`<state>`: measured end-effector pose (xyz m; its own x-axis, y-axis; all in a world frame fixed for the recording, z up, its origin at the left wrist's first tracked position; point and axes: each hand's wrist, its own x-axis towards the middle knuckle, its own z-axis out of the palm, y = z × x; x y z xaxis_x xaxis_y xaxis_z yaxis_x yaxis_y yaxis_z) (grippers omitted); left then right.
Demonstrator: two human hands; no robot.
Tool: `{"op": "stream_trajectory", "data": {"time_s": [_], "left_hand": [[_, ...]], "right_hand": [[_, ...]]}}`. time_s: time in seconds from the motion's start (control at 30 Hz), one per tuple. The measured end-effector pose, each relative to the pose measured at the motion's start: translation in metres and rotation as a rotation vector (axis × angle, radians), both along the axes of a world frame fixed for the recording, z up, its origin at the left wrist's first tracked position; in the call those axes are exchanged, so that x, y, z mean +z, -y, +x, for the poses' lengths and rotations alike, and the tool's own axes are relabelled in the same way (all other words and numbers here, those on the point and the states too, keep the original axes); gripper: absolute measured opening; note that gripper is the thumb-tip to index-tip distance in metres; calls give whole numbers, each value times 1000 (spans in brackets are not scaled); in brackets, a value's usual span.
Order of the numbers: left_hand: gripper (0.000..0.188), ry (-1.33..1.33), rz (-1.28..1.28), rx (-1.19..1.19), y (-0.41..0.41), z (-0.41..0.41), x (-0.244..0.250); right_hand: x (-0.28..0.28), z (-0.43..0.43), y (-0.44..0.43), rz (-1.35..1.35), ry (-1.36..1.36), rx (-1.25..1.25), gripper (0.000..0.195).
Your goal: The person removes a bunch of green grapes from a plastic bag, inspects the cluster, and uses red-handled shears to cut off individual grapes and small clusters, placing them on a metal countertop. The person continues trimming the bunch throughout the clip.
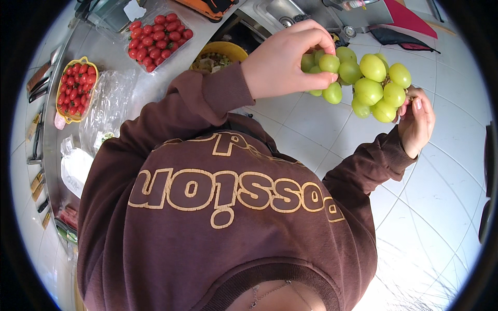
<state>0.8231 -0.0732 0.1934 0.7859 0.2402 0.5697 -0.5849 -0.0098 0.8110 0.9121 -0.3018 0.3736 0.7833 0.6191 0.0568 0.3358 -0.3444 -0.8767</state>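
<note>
A bunch of large green grapes (369,91) hangs in the air between my two hands, above the tiled floor. My left hand (292,58) reaches across from the left, with its thumb and index finger pinched on a green grape (329,63) at the bunch's left end. Several other grapes lie partly behind those fingers. At the opposite end, my right hand (419,118) grips the bunch by its stem (409,97). The right fingers are partly hidden behind the grapes.
On the steel counter (151,83) at left are a clear plastic box (186,46) of cherry tomatoes, a yellow basket (94,62) with more tomatoes, and a crumpled plastic bag (111,97). A yellow bucket (229,47) holds scraps. Ahead is a steel sink (272,9). Knives (39,77) line the left wall.
</note>
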Motion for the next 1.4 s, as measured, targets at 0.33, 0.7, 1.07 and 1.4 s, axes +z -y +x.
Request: {"op": "stream_trajectory", "data": {"time_s": [0.33, 0.7, 1.07, 1.4], "left_hand": [[38, -178, -220, -198, -18, 2, -20], [36, -197, 293, 35, -27, 38, -77], [35, -67, 299, 154, -10, -5, 38], [43, -165, 403, 115, -44, 2, -29]], "right_hand": [[4, 5, 13, 91, 87, -42, 34], [-3, 14, 4, 83, 31, -97, 34], [-26, -16, -36, 64, 66, -228, 29], [-29, -19, -24, 37, 123, -184, 27]]}}
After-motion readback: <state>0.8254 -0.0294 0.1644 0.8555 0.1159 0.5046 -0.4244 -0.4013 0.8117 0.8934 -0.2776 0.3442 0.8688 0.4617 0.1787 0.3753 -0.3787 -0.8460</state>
